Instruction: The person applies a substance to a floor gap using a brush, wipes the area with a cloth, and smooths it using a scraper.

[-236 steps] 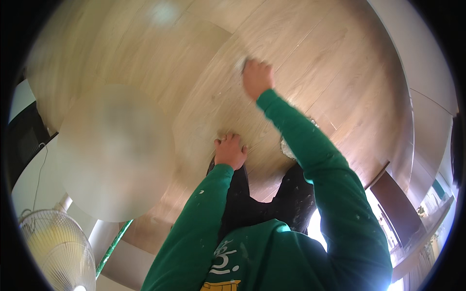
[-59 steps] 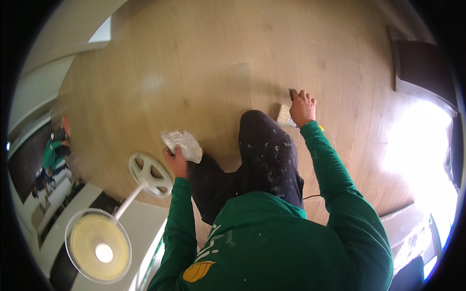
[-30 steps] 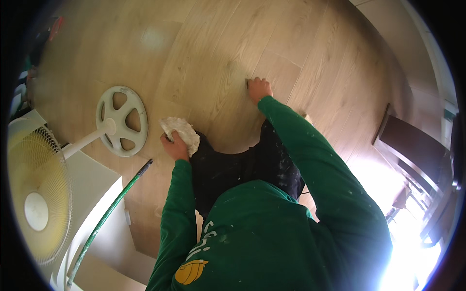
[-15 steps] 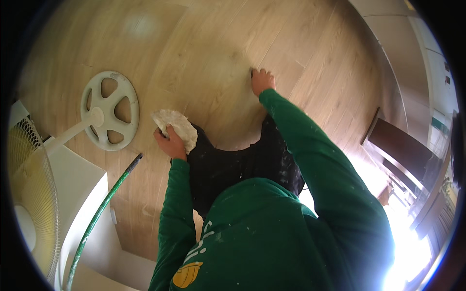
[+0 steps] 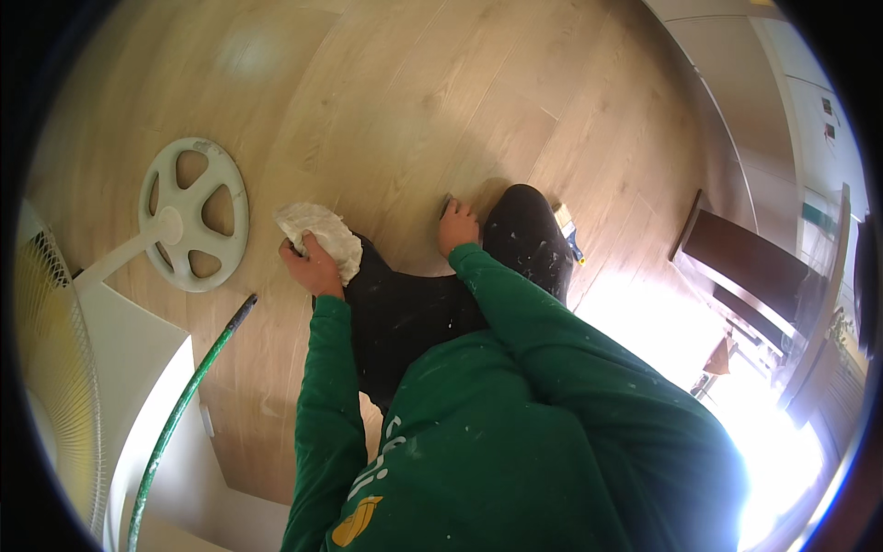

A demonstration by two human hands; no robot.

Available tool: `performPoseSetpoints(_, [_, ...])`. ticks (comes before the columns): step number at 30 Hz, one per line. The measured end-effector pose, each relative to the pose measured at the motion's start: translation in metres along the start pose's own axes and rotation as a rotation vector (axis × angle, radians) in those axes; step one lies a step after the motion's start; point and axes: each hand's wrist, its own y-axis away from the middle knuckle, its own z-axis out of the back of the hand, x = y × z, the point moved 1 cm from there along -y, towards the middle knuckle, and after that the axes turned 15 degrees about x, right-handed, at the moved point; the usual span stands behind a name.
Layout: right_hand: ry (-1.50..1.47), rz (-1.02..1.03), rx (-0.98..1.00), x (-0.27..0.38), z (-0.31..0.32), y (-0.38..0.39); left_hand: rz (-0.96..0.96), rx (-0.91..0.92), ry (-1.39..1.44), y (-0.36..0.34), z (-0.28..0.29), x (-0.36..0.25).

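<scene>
I kneel on a light wooden floor [image 5: 414, 110], wearing a green sweatshirt and dark paint-flecked trousers. My left hand [image 5: 311, 265] grips a crumpled white rag [image 5: 317, 232] pressed against the floor beside my left knee. My right hand [image 5: 457, 226] rests on the floor between my knees, fingers curled; whether it holds something small is hidden. A small yellowish tool [image 5: 567, 230] lies on the floor just past my right knee [image 5: 524, 221].
A standing fan's round cream base [image 5: 193, 213] sits left of the rag, its wire cage [image 5: 46, 350] at the far left. A green pole [image 5: 184, 405] leans at lower left beside a white surface [image 5: 120, 368]. A dark wooden chair [image 5: 750, 267] stands at right near bright glare.
My right hand has drawn back from its outstretched reach to the floor near my knees. The left hand keeps the rag, and the view has shifted so the fan base sits closer.
</scene>
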Motion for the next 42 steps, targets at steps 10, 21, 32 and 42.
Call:
performPoseSetpoints(10, [0.365, 0.411, 0.091, -0.005, -0.006, 0.029, -0.051, -0.002, -0.085, -0.004, -0.005, 0.014])
performPoseSetpoints(21, [0.223, 0.299, 0.127, 0.010, 0.016, 0.028, 0.017, 0.011, -0.025, 0.002, 0.005, 0.003])
performPoseSetpoints(32, [0.222, 0.263, 0.035, 0.010, -0.007, 0.018, -0.038, 0.017, -0.036, -0.004, -0.001, 0.009])
performPoseSetpoints(42, [0.145, 0.254, 0.103, 0.016, 0.010, 0.021, -0.008, 0.022, -0.046, 0.002, 0.002, 0.004])
